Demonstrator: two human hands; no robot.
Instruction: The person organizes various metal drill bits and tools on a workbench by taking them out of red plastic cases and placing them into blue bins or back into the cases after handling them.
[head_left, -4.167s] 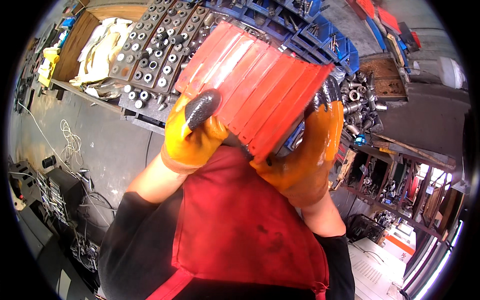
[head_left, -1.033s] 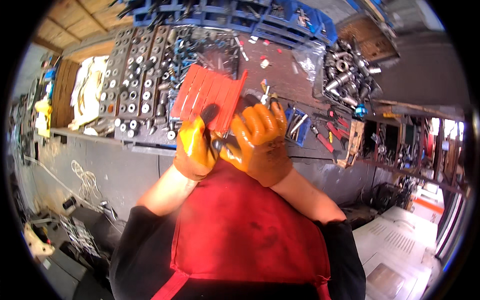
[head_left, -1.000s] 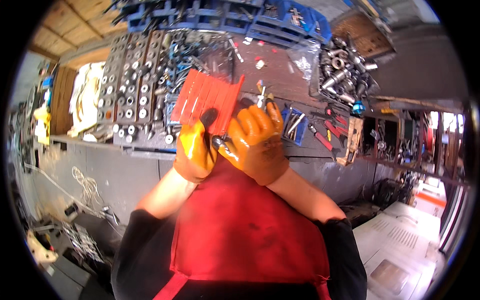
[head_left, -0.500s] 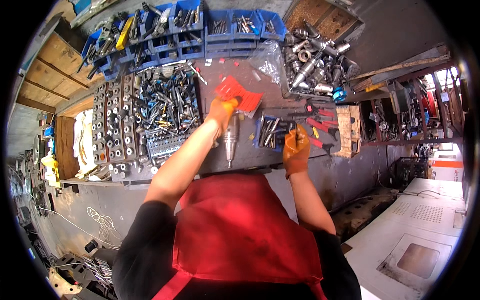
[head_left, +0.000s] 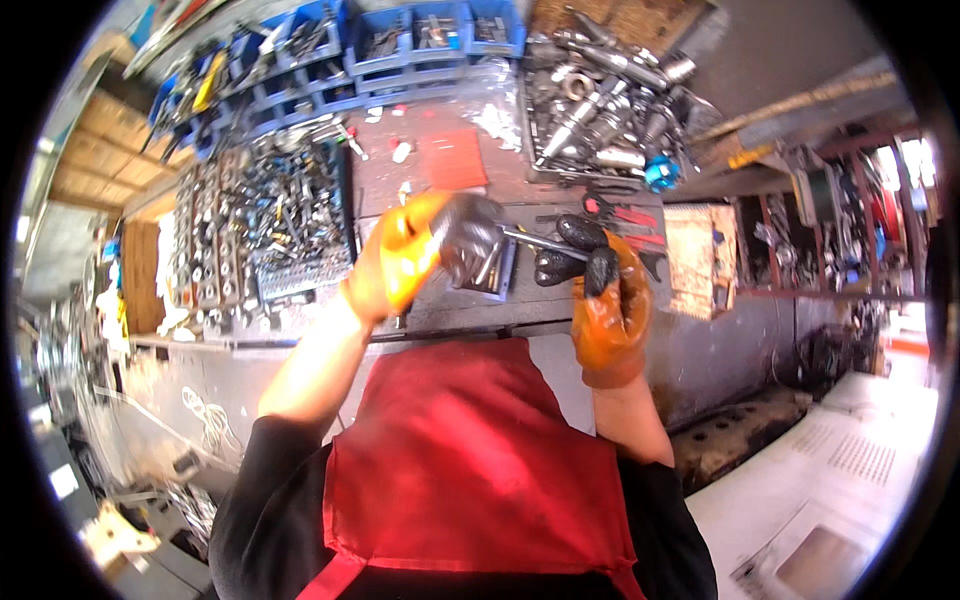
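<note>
A slim metal rod-shaped cutting tool spans the gap between my hands above the bench. My right hand, in an orange glove with black fingertips, pinches its right end. At the other end are the closed fingers of my left hand, gloved the same way. Below the rod sits a small blue bin with metal bits in it, partly covered by my left hand. A red booklet-like sheet lies flat on the bench beyond my left hand.
Left of my hands a tray heaped with cutters and bits stands beside racks of collets. Blue bins line the back. A crate of metal tool holders is at back right, with red-handled tools in front and a worn box beside them.
My left hand has let go of the red sheet, which now lies flat, and moved toward my right hand. My right hand has lifted the rod from around the blue bin. The view has shifted.
</note>
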